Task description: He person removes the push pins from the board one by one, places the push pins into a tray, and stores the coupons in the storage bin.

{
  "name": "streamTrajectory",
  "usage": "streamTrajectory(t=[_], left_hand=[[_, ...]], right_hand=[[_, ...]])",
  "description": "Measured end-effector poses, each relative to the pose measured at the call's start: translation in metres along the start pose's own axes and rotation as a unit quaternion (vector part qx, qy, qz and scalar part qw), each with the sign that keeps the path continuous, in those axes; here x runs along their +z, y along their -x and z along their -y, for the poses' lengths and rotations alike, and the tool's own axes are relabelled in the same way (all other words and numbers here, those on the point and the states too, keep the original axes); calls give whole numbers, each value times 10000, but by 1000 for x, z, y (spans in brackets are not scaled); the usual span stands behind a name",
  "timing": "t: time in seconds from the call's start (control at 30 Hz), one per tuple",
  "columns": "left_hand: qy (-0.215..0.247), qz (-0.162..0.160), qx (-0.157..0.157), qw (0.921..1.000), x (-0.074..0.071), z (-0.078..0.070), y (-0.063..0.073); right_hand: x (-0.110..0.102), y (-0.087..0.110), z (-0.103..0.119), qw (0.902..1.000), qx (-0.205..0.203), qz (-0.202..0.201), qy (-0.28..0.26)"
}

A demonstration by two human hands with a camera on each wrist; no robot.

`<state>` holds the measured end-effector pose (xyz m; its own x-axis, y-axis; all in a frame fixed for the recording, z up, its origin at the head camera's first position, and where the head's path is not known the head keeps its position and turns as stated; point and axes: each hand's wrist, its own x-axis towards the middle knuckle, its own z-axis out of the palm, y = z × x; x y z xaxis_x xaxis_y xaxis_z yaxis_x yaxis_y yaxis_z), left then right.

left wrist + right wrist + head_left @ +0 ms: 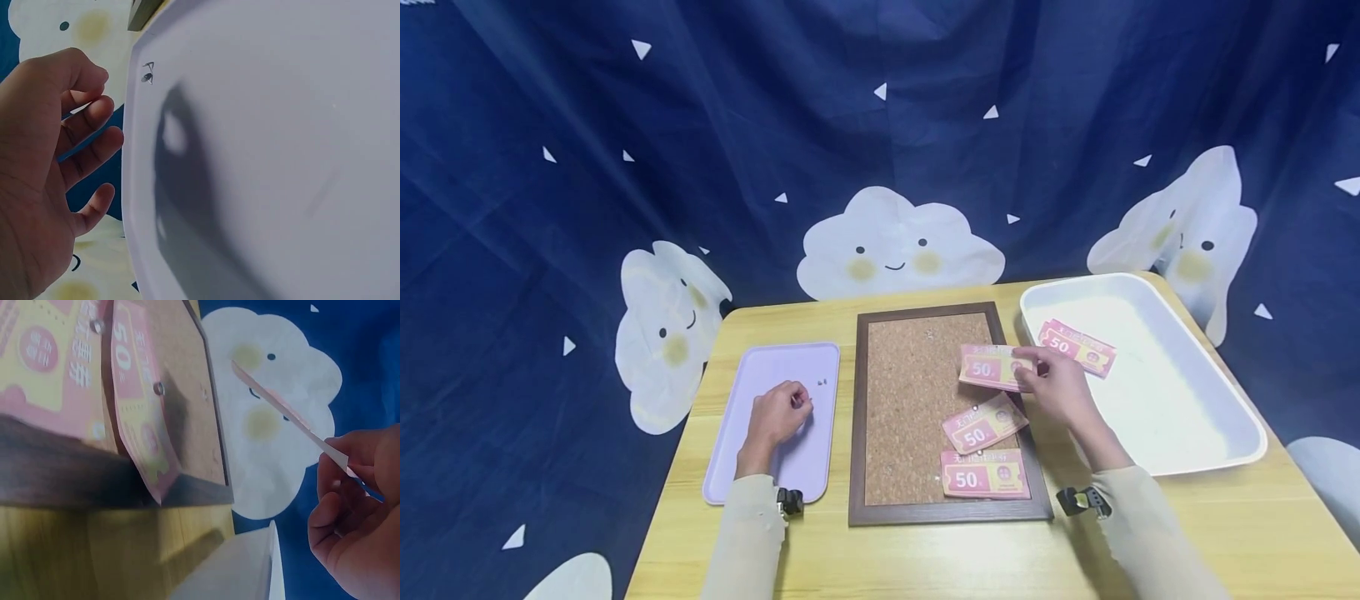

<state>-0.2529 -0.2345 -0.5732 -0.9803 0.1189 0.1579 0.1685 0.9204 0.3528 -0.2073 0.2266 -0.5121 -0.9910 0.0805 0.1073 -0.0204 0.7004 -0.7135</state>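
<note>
Over the lilac tray hovers my left hand, its thumb and forefinger tips close together. Whether a tiny thing sits between those tips cannot be made out. A couple of small metal thumbtacks lie in the tray near these fingers. My right hand pinches the right end of a pink-and-yellow coupon printed with 50, held above the framed corkboard. Below it on the board, a tilted coupon and a level coupon each have a tack at the top edge.
At the right stands a white bin with several loose coupons at its left side. More tacks show at the top of the cork. A dark blue curtain with clouds hangs behind the wooden table.
</note>
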Motion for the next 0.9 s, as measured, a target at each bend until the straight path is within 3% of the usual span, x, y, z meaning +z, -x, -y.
streamTrajectory(t=[0.9], left_hand=[[12,36,-433,9991,6,12,5]], right_hand=[[-46,-20,-33,9927,69,-1116,456]])
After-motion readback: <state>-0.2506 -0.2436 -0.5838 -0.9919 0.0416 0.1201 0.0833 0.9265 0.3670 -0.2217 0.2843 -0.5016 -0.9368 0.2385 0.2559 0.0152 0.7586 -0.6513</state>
